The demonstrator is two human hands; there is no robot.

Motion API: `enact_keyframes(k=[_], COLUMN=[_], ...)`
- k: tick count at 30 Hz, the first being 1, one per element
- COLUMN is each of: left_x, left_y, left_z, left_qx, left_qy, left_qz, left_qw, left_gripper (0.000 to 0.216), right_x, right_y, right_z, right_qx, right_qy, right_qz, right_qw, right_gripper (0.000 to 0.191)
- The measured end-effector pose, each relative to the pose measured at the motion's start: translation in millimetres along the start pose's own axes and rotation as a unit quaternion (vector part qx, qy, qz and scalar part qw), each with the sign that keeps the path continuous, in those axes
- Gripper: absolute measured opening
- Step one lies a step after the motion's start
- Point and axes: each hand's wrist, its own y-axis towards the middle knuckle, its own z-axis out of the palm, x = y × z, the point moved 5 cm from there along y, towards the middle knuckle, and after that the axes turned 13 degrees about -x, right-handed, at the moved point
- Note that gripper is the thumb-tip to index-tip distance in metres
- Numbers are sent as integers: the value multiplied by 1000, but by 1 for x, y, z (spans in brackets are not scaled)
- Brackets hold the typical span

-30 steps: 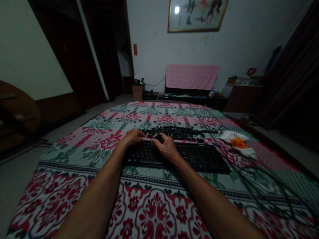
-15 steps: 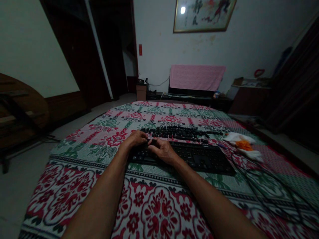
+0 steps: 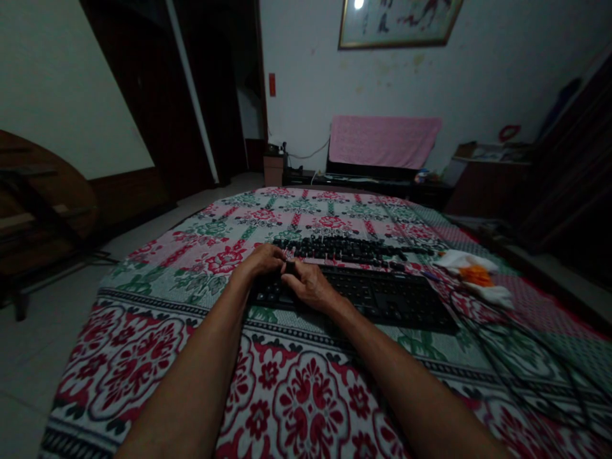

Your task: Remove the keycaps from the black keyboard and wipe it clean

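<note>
Your one view comes from the camera on your head, looking forward and down along your forearms [image 3: 191,363]. It sees your left hand [image 3: 264,260] and right hand [image 3: 310,285] from behind and above, near mid-frame, over the keyboard [image 3: 399,301]. It takes in a wide sweep: patterned cloth [image 3: 308,398] close to you at the bottom, the wall [image 3: 306,64] well beyond at the top.

No text is legible; dark marks on the framed picture [image 3: 400,24] cannot be read.
</note>
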Motion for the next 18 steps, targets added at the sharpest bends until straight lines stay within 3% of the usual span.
enact_keyframes(k=[7, 12, 18], left_x=[8, 9, 13], left_y=[6, 8, 13], left_z=[5, 6, 9], left_qx=[-1, 4, 12], left_qy=[-4, -5, -9], left_qz=[17, 35, 56], left_qw=[1000, 999, 998], left_gripper=[32, 29, 28], right_x=[1, -14, -26], right_y=[-2, -3, -1], right_z=[2, 0, -8], right_qx=[10, -46, -118], right_qy=[1, 8, 70], right_qz=[-9, 77, 123], right_qw=[1000, 996, 983], right_gripper=[10, 12, 16])
